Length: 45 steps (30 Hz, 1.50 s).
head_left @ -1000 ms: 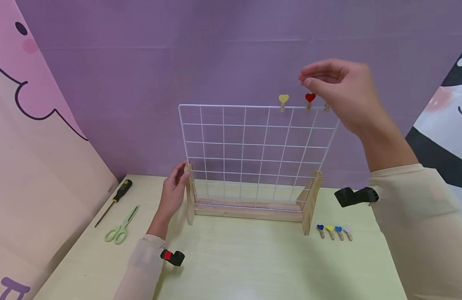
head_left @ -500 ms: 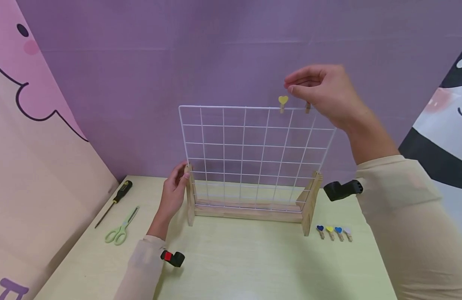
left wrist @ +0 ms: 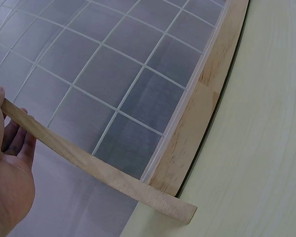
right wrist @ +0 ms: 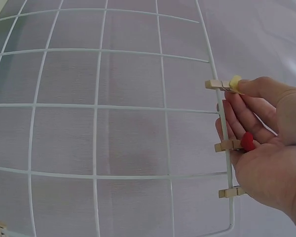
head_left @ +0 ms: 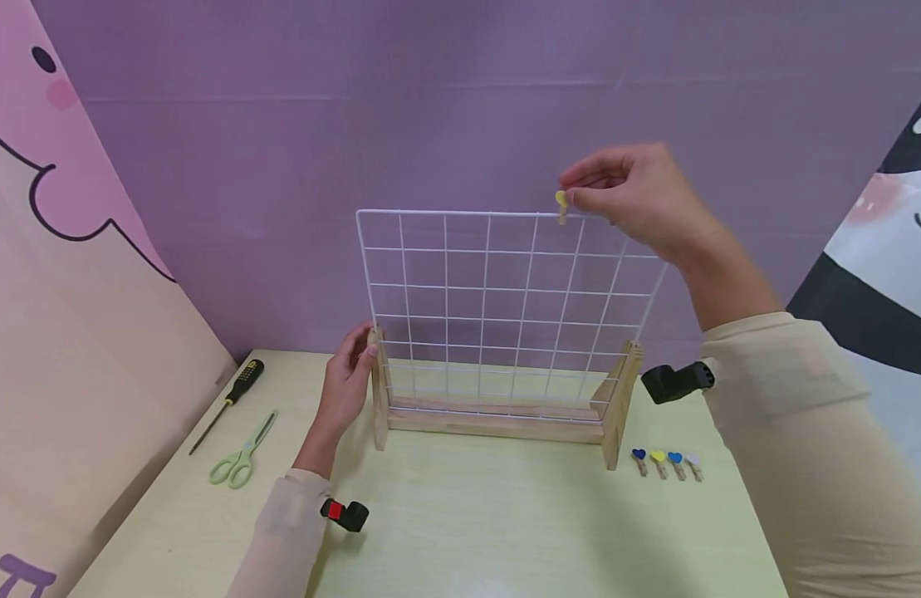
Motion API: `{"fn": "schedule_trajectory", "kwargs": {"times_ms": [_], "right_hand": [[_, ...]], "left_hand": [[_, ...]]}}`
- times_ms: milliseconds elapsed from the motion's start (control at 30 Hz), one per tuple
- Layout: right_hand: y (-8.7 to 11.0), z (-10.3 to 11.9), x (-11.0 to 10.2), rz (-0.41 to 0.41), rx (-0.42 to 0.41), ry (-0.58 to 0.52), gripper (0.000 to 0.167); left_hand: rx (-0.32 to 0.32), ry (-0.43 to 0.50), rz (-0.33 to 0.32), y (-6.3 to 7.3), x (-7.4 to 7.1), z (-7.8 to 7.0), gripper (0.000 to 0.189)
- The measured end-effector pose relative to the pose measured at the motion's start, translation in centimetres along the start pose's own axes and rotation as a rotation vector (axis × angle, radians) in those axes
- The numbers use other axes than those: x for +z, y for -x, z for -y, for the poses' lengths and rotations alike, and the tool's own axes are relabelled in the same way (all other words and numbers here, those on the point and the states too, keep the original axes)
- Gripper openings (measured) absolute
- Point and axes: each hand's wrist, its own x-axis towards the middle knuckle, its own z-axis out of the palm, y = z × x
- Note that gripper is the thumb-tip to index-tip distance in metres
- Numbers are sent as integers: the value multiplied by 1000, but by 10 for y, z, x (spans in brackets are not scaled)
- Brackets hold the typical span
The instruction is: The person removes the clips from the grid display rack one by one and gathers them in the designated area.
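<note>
pinching yellow clip (right wrist: 214, 84) with right fingers (head_left: 598, 160), gripping wooden stand (head_left: 497, 425), white grid (head_left: 484, 288) in it, with left fingers (head_left: 353, 339)

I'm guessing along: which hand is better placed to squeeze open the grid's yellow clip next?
Likely the right hand: it touches the yellow clip, while the left hand grips the wooden stand, lower down.

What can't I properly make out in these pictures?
Head view: the red heart, hidden behind the right hand.
Right wrist view: whether the lowest clip has a heart; the hand covers its end.
Left wrist view: part of the left hand, cut off by the left edge.
Head view: markings on the screwdriver handle, too small to read.
</note>
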Motion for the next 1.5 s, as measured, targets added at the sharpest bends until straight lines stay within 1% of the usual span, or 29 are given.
{"fn": "schedule_trajectory", "kwargs": {"times_ms": [67, 167, 500, 733, 833, 933, 1000, 1133, 1300, 1500], "right_hand": [[0, -1, 1, -3, -3, 1, 27], [0, -1, 2, -21, -5, -6, 25], [2, -2, 8, -99, -15, -72, 20], [2, -1, 4, -173, -41, -123, 11], [4, 1, 2, -179, -57, -149, 11], [6, 4, 2, -189, -96, -190, 14], [9, 6, 1, -200, -124, -201, 16], [16, 9, -3, -214, -160, -184, 18], [28, 7, -7, -217, -173, -174, 18], [44, 0, -10, -214, -188, -160, 17]], "left_hand": [[0, 4, -1, -1, 0, 0, 44], [0, 5, -4, -1, 0, 0, 44], [3, 0, 2, 0, 0, 1, 44], [1, 6, 2, -1, 1, 0, 44], [-2, 9, 0, -1, 1, 0, 44], [-3, 10, 0, -1, 2, -1, 43], [-4, 11, 0, -1, 2, -1, 43], [-6, 10, 0, -1, 2, -2, 44], [-10, 10, 2, -1, 2, -2, 44], [-3, 3, 2, -2, 1, 0, 44]]}}
